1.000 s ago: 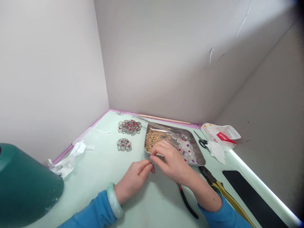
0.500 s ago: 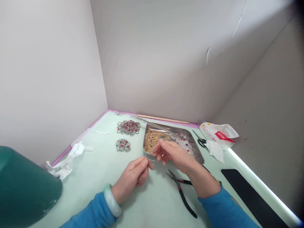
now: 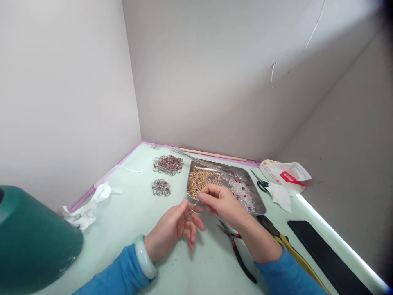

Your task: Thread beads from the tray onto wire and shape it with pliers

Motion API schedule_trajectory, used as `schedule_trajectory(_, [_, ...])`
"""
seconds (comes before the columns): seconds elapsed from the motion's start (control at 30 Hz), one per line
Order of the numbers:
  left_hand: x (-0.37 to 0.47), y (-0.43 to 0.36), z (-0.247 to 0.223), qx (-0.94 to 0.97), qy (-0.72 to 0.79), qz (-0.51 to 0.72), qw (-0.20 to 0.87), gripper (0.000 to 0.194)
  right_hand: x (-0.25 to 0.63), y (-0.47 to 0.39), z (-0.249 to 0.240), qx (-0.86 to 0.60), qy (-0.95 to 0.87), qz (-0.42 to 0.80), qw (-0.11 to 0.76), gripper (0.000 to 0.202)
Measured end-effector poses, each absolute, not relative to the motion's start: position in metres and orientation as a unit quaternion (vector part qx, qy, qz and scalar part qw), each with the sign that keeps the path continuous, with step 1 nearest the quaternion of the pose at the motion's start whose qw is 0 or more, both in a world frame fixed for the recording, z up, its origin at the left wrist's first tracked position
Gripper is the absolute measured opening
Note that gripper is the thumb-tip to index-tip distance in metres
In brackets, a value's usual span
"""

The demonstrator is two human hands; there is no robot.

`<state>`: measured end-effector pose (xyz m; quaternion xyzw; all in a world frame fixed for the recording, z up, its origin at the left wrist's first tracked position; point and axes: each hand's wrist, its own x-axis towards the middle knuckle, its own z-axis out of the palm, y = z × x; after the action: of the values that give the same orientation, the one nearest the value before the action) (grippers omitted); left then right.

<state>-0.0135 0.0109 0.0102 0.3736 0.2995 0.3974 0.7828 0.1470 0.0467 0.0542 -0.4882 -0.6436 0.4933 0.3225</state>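
Two hands meet over one tiny beaded piece [image 3: 193, 209], held just above the counter [image 3: 138, 213] in front of the steel tray [image 3: 259, 207] of gold and clear beads. It runs slantwise between them, its lower end pinched in the left hand [image 3: 178, 225], whose other fingers hang loose; the right hand [image 3: 219, 200] nips the upper end, fingertips narrowed. Black-handled pliers [image 3: 236, 250] lie untouched just under the right wrist
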Motion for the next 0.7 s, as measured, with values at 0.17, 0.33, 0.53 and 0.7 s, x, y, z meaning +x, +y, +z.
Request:
schedule_trajectory(0.17, [-0.015, 0.011, 0.004, 0.435, 0.322, 0.396, 0.742, 0.031, 0.149, 0.048, 0.052, -0.486, -0.643, 0.509, 0.303, 0.022])
schedule_trajectory(0.33, [-0.015, 0.011, 0.006, 0.448, 0.323, 0.375, 0.744, 0.031, 0.146, 0.046, 0.054, -0.465, -0.638, 0.521, 0.323, 0.020])
schedule_trajectory(0.53, [-0.015, 0.009, 0.009, 0.499, 0.359, 0.363, 0.701, 0.031, 0.139, 0.042, 0.053, -0.426, -0.629, 0.577, 0.300, 0.014])
schedule_trajectory(0.7, [-0.015, 0.009, 0.007, 0.583, 0.417, 0.382, 0.583, 0.028, 0.135, 0.041, 0.050, -0.448, -0.638, 0.539, 0.318, 0.008])
